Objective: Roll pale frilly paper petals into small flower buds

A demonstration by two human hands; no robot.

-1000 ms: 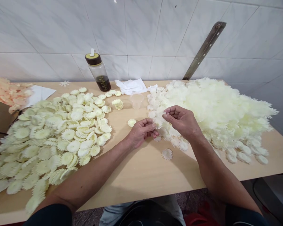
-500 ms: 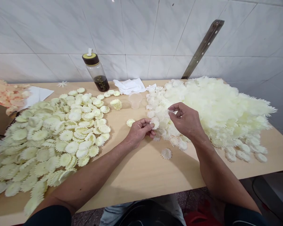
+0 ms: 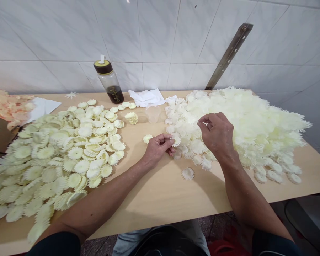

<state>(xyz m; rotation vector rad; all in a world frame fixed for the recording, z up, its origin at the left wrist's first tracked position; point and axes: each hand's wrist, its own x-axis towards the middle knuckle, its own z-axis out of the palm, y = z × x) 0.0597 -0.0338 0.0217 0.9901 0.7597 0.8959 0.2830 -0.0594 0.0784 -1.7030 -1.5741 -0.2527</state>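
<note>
Between the thumb and fingers of my left hand (image 3: 159, 148) is a small white scalloped flower disc (image 3: 176, 139), its toothed edge facing right. My right hand (image 3: 217, 134) hovers over the near-left part of a large heap of pale, spiky-edged flower pieces (image 3: 245, 121). Thumb and forefinger are pinched together there; what they hold, if anything, is too small to make out. A single white disc (image 3: 188, 173) lies on the table below my hands. Another yellowish disc (image 3: 147, 138) rests just left of my left hand.
A big pile of cream scalloped discs (image 3: 69, 156) covers the table's left side. Behind stand a short stack of discs (image 3: 131, 118), a clear plastic piece (image 3: 152, 113), a white tissue (image 3: 147, 97) and a bottle of dark liquid (image 3: 108, 81). Peach-coloured petals (image 3: 8, 105) lie far left.
My right hand has moved a little to the right, away from my left hand, still pinched. My left hand keeps its place with the flower disc.
</note>
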